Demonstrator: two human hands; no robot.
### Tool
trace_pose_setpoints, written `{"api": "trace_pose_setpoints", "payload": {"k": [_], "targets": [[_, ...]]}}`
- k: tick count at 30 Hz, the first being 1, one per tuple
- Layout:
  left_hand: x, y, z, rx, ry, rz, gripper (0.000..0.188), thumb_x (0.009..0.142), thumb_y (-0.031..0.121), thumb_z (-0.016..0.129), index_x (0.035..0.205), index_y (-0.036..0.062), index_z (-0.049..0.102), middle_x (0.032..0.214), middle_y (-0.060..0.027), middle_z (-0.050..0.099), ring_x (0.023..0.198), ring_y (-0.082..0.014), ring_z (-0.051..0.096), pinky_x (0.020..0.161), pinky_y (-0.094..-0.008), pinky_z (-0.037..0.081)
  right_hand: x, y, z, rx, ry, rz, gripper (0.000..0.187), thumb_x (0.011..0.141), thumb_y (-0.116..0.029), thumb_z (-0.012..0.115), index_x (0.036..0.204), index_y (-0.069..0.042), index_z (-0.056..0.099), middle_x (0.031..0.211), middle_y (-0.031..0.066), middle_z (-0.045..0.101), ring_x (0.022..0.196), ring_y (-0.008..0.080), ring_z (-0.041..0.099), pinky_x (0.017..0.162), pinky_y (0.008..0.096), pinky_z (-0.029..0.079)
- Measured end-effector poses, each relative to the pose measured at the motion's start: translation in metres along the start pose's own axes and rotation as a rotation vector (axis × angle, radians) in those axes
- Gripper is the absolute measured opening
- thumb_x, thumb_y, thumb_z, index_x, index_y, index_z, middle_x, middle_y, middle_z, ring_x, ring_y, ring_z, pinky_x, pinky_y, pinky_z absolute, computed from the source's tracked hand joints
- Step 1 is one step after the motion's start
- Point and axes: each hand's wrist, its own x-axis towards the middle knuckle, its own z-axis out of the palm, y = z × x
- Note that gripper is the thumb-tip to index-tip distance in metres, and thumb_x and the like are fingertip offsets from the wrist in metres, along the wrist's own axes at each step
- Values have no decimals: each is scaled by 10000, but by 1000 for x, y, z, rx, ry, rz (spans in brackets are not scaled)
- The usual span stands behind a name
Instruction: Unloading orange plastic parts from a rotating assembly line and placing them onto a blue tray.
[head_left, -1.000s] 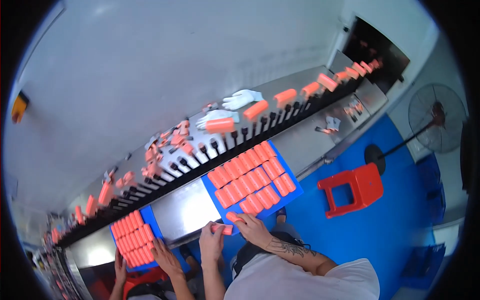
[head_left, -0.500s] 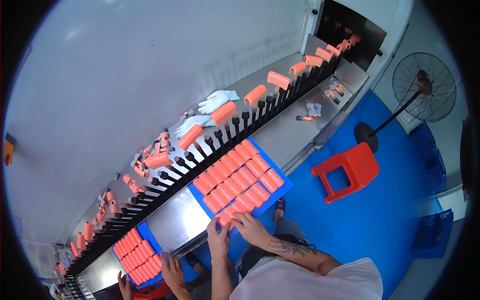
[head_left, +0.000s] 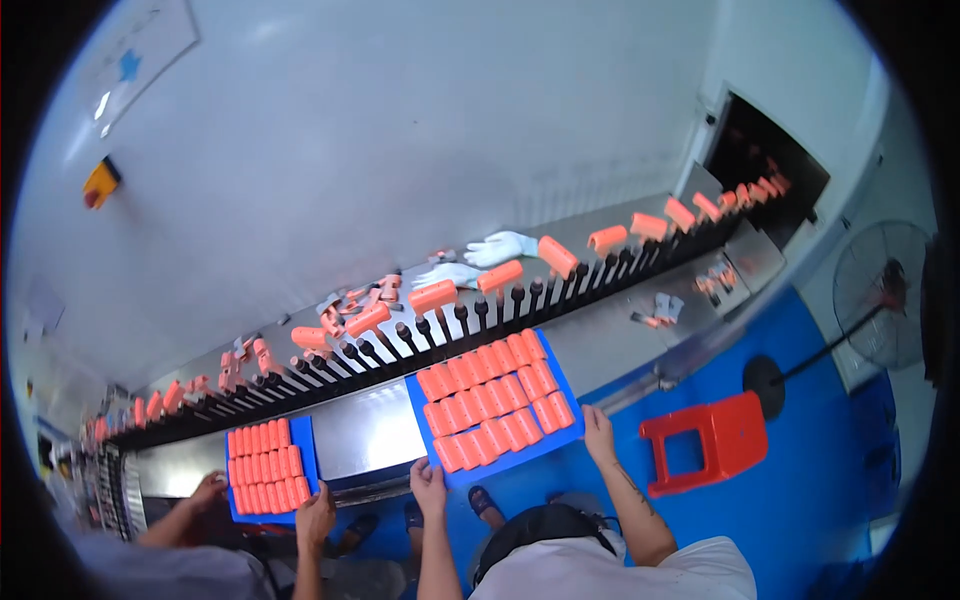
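A blue tray (head_left: pixel 480 472) with rows of curved orange plastic shells (head_left: pixel 490 395) lies in front of me on the metal ledge, its near part past the ledge edge. My left hand (head_left: pixel 428 485) grips the tray's near left corner, and my right hand (head_left: pixel 597 437) has hold of its right corner. Fingers of both hands are partly hidden by the tray edge. Just beyond the tray runs a line of black upright pegs (head_left: pixel 518 300). Several pegs carry single orange shells (head_left: pixel 500 276).
To my left a co-worker's hands (head_left: pixel 315 512) are at another blue tray (head_left: pixel 308 450) of orange shells. White gloves (head_left: pixel 500 247) and loose orange pieces (head_left: pixel 375 295) lie behind the pegs. A red stool (head_left: pixel 710 440) and a standing fan (head_left: pixel 885 290) are on the right.
Both hands have left the near row of shells and moved apart to the tray's two near corners. The head view has turned, shifting the scene. The co-worker's hands have moved to their tray's sides.
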Motion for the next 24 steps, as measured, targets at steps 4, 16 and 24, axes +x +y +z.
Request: {"api": "trace_pose_setpoints", "payload": {"k": [4, 16, 24], "targets": [[-53, 0, 34, 29, -52, -161, 525, 889, -58, 544, 1404, -9, 457, 969, -94, 692, 699, -135, 638, 546, -273, 534, 53, 51, -44, 18, -273, 138, 485, 1053, -383, 443, 1100, 52, 652, 1066, 183, 701, 1028, 249, 646, 899, 385, 493], [-283, -89, 192, -223, 239, -72, 462, 963, -53, 457, 1422, 5, 436, 1314, -157, 604, 1198, -230, 590, 1013, -336, 476, 91, 112, -198, 310, -835, 67, 394, 1088, -255, 378, 1326, 8, 552, 1269, 100, 623, 1161, 181, 575, 1032, 335, 429], [-545, -157, 228, -388, 656, -37, 485, 944, -67, 464, 1423, 6, 444, 1417, -135, 529, 1300, -235, 512, 1095, -357, 405, -30, 137, -284, 262, -1175, 13, 376, 1083, -263, 401, 1290, 4, 566, 1202, 91, 636, 1084, 165, 584, 967, 317, 457]]}}
